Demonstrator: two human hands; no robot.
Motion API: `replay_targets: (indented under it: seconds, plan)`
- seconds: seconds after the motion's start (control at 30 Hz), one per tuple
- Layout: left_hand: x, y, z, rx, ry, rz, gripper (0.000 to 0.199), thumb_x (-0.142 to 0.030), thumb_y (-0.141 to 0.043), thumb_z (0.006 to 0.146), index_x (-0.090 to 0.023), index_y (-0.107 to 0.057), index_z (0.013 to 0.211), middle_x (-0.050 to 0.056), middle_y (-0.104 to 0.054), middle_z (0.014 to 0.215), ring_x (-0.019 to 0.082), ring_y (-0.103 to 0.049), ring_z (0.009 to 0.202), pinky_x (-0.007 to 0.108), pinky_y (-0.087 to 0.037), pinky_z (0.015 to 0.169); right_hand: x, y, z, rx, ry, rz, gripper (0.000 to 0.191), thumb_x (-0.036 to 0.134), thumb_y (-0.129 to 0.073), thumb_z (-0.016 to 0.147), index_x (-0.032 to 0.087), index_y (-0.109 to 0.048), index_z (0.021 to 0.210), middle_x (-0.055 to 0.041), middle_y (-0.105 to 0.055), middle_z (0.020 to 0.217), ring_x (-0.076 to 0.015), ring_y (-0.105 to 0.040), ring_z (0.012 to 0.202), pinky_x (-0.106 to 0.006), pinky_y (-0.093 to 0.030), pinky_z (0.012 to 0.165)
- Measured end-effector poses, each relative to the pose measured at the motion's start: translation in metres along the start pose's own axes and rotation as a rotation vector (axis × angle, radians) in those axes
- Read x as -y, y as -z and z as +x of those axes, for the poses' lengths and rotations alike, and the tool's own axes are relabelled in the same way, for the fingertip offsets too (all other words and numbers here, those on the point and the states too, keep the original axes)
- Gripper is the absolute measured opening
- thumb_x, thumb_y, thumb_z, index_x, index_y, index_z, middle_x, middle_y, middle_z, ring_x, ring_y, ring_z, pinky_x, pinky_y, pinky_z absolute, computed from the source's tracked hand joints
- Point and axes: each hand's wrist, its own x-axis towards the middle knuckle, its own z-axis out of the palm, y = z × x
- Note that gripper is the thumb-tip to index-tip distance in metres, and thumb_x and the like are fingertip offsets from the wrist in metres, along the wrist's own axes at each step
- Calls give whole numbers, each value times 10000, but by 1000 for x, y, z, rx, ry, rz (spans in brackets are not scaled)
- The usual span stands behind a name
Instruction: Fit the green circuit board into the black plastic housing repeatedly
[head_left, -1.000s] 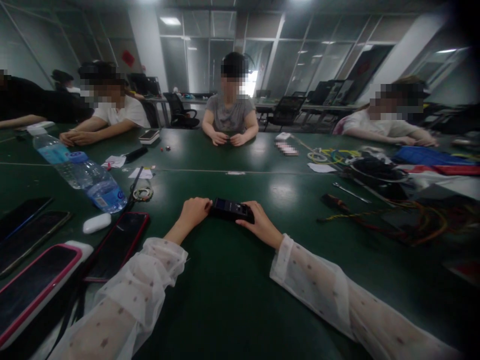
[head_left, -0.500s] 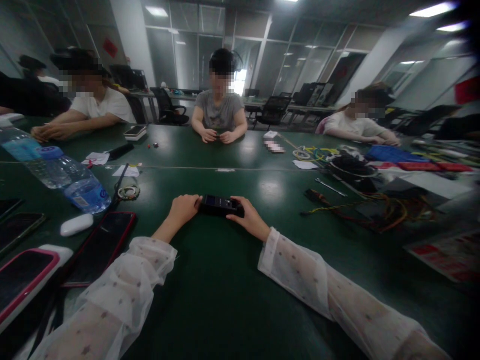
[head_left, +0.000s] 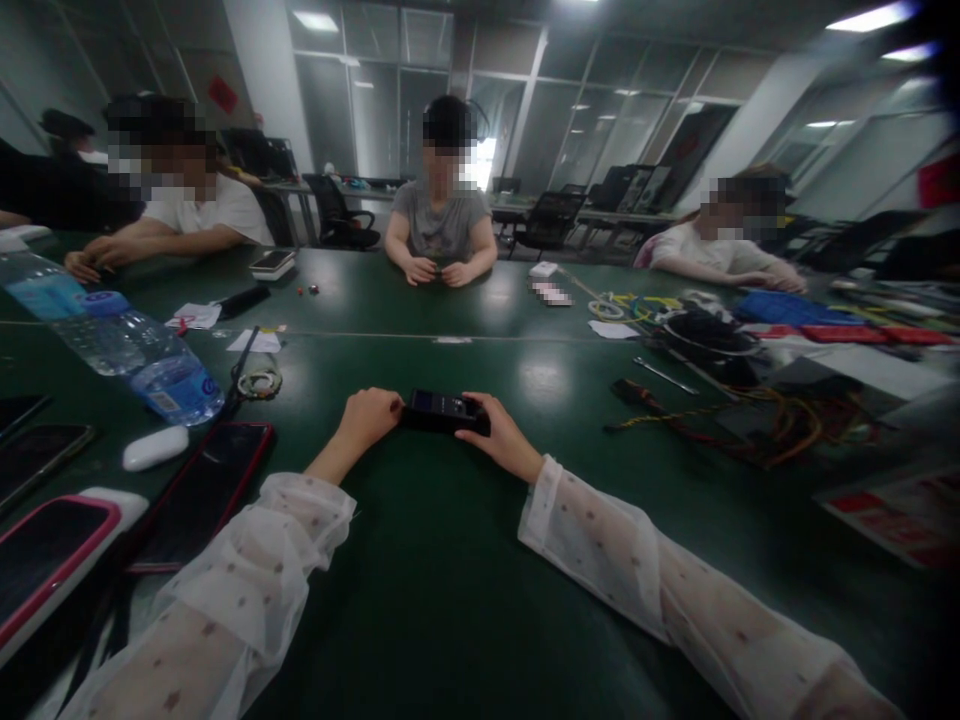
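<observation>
The black gadget (head_left: 439, 406) is out in front of the person, in the middle of the green worktop (head_left: 435, 580). It has a small dark screen and little buttons on top. I cannot tell if it rests flat on the worktop or is held up a tiny bit.

The right hand (head_left: 501, 430) is holding the gadget by its right end, with the fingers on the far side and the thumb on the near side. The left hand (head_left: 367, 418) is at the other end with its fingers curled in. Those fingertips are right up by the gadget – I cannot tell if they pinch it or only touch it. Both arms have thin white sleeves (head_left: 637, 560) with dark spots.

Over on the left are two water bottles (head_left: 176, 372) with blue labels. Near them are a small white case (head_left: 155, 449), a phone with a red edge (head_left: 202, 500) and a phone with a pink edge (head_left: 56, 555). A rolled-up cord (head_left: 260, 380) lies just past the red phone.

On the right, a shiny metal tool (head_left: 664, 375) lies near a messy bunch of wires (head_left: 795, 425). Something blue (head_left: 795, 307) is behind the wires.

A person in a grey shirt (head_left: 442, 225) sits across the worktop – two more, in white tops (head_left: 214, 213), sit to the sides.
</observation>
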Motion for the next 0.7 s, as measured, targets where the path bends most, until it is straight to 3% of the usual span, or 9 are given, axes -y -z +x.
replay_targets:
  seconds: [0.53,0.7]
  plan:
    - [2,0,0,-41,27,-25,244,-260,-537,881,-230,-775,923,61,-755,923,230,-699,841,331,-545,746,4,0,0,-15,18,-9,586,290,-726,827,278,-447,1341,-92,-538,1266,-268,-559,1197,-535,-453,1059]
    - [3,-1,1,-44,49,-85,251,-268,-526,902,-225,-773,919,52,-755,913,199,-691,825,302,-529,756,0,-1,1,-21,20,-6,579,303,-727,825,278,-450,1333,-92,-538,1265,-269,-557,1204,-533,-459,1053]
